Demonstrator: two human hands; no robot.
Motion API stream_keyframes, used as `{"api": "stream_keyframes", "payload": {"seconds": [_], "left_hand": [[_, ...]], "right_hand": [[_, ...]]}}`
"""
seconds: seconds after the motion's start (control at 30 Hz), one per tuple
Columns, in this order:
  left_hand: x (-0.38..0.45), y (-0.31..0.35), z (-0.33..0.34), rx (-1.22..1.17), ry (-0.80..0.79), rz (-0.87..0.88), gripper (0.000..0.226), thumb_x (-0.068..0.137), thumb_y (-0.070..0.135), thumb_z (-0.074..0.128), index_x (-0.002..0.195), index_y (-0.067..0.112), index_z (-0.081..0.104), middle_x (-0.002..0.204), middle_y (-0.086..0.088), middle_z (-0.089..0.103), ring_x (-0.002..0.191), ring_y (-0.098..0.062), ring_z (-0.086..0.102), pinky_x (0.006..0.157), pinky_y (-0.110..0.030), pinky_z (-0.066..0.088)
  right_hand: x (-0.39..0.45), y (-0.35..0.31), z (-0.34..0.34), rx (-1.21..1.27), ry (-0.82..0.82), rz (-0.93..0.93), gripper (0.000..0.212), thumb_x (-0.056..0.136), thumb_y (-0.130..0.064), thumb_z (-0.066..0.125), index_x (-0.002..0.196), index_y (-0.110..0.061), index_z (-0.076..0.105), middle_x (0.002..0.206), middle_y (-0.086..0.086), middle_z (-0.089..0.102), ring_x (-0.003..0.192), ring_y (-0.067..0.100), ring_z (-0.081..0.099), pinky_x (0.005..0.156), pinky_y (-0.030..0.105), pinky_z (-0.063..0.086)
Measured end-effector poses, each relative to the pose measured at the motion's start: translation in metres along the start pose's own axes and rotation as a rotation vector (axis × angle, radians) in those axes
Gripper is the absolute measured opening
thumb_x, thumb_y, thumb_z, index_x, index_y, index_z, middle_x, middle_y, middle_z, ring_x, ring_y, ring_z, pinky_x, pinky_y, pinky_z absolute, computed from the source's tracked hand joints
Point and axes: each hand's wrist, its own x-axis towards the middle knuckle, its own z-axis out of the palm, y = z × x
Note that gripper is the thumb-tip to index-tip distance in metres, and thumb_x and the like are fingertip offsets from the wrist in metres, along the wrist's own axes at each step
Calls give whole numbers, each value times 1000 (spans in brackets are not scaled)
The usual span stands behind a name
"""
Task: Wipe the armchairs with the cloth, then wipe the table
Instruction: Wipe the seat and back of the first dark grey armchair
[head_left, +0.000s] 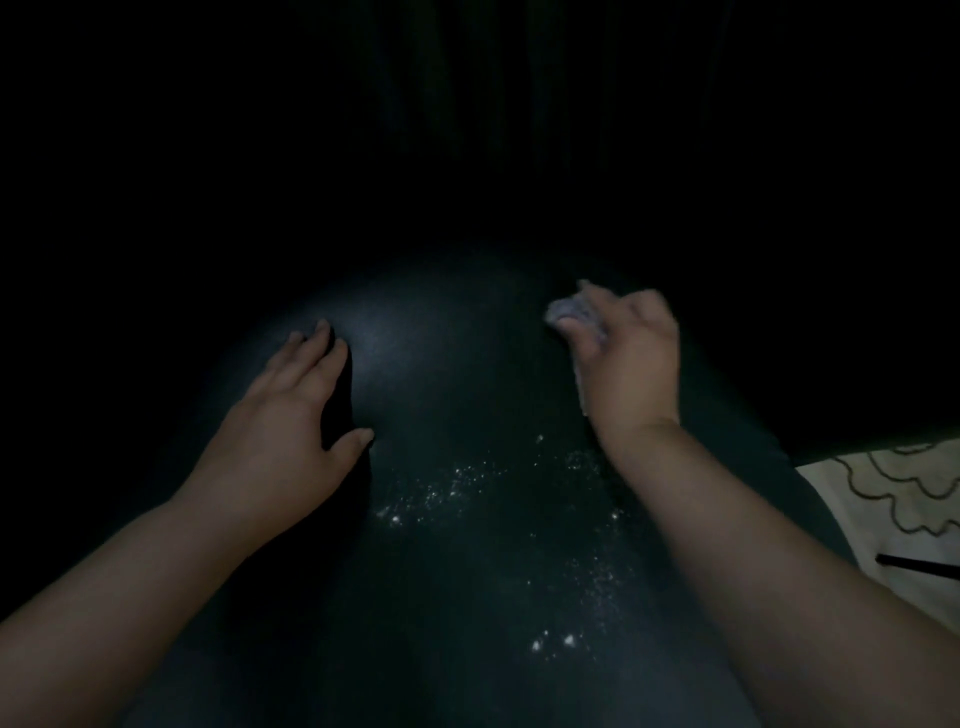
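A dark armchair seat fills the middle of the dim view, lit only near its centre. White crumbs or powder are scattered over its near part. My left hand rests flat on the seat's left side with fingers straight. My right hand is at the seat's right side and grips a small pale crumpled cloth, which sticks out past the fingers toward the back. The chair's back is lost in darkness.
At the right edge lies a pale floor or rug with a dark scalloped pattern and a thin black stick or cable across it. Everything beyond the seat is too dark to make out.
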Motion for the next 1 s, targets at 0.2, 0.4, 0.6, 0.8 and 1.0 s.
{"api": "stream_keyframes", "payload": {"seconds": [0.2,0.4,0.6,0.8,1.0], "left_hand": [[-15,-3,-2,10,-23,3,82,87,52,52,152,27,10,158,15,-6,144,-4,-11,118,-38,10],[-45,-8,3,8,-77,77,85,82,62,49,150,35,6,155,21,-10,140,4,-20,114,-28,-3],[-67,-12,10,10,-87,35,92,81,62,51,152,33,1,155,22,-16,140,4,-19,118,-39,13],[-91,-15,16,-2,-37,-51,97,81,59,57,152,29,-2,154,20,-19,140,2,-20,118,-35,10],[-112,-13,23,17,-38,-92,107,75,64,62,153,26,-1,153,16,-25,138,0,-24,115,-31,7]], "right_hand": [[-71,-40,21,56,-261,-321,37,86,-20,68,122,-14,64,102,13,55,97,24,51,84,22,39],[-48,-13,1,38,8,-74,14,87,-8,65,100,-4,68,88,4,57,84,2,56,98,17,41],[-121,-66,28,131,-323,-391,40,81,-17,73,120,-11,64,98,12,57,91,30,57,78,34,50],[-88,-42,18,288,-41,107,24,88,-15,66,111,-8,65,106,13,55,104,25,56,91,21,44],[-149,-97,45,63,-330,-434,43,83,-24,70,125,-15,61,102,14,57,93,31,55,77,42,52]]}}
